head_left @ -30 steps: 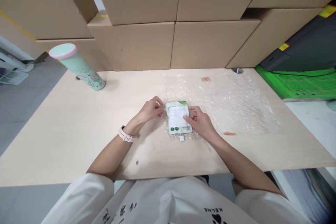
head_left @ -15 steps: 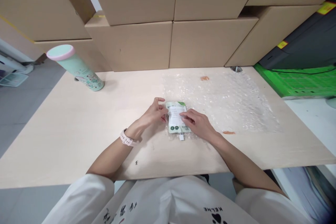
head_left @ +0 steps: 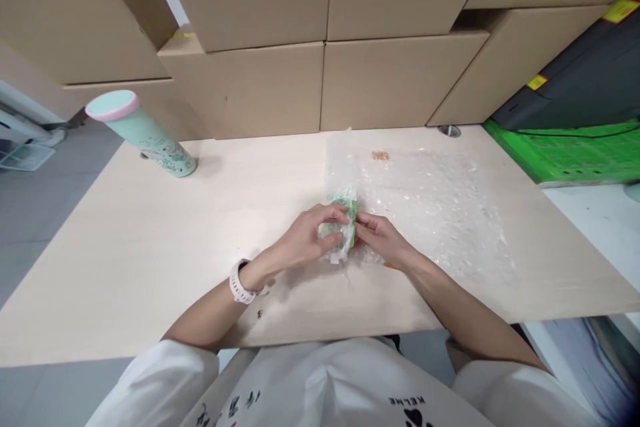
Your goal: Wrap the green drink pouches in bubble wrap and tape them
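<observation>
A green and white spouted pouch (head_left: 353,217) lies on the bubble wrap (head_left: 435,207), with a strip of the wrap folded over it. Its white spout cap (head_left: 335,258) points toward me. My left hand (head_left: 310,233) is closed around the pouch's left side, thumb and fingers pressing through the plastic. At the right edge, my right hand (head_left: 384,238) pinches the pouch and wrap together, its fingertips partly hidden. Most of the pouch's front is covered by my left fingers and the film.
A mint-green tumbler (head_left: 150,137) with a pink rim stands at the table's back left. Stacked cardboard boxes (head_left: 270,90) line the rear edge. To the right are a green plastic crate (head_left: 590,153) and a dark case (head_left: 580,73).
The pouch, face up and printed side showing before, is now tilted up and covered by folded bubble wrap. My left hand has moved right over it; the sheet has shifted left.
</observation>
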The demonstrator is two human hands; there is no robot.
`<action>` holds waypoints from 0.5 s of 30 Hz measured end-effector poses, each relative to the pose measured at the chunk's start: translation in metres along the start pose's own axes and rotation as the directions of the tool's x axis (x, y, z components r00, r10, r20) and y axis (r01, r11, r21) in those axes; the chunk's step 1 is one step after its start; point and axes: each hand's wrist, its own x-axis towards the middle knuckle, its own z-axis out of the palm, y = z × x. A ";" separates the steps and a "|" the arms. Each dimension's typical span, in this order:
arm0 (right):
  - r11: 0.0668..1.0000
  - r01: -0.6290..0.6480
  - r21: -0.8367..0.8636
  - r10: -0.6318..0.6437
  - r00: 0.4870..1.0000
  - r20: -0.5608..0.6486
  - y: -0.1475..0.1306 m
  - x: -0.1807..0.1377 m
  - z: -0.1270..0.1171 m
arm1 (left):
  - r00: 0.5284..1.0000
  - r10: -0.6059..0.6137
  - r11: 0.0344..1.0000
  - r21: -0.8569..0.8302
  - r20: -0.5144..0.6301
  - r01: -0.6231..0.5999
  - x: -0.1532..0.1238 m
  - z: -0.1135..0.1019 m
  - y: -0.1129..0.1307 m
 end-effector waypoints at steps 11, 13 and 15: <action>0.681 0.025 -0.732 -0.224 0.959 -0.175 -0.011 -0.010 -0.026 | 0.958 0.236 0.774 0.565 0.162 -0.286 -0.005 0.049 -0.043; 0.734 0.083 -0.674 -0.272 0.945 -0.180 -0.015 -0.013 -0.027 | 0.959 0.233 0.752 0.595 0.162 -0.283 -0.004 0.052 -0.043; 0.759 0.181 -0.625 -0.296 0.952 -0.084 -0.016 -0.014 -0.024 | 0.961 0.231 0.765 0.581 0.155 -0.278 -0.003 0.052 -0.040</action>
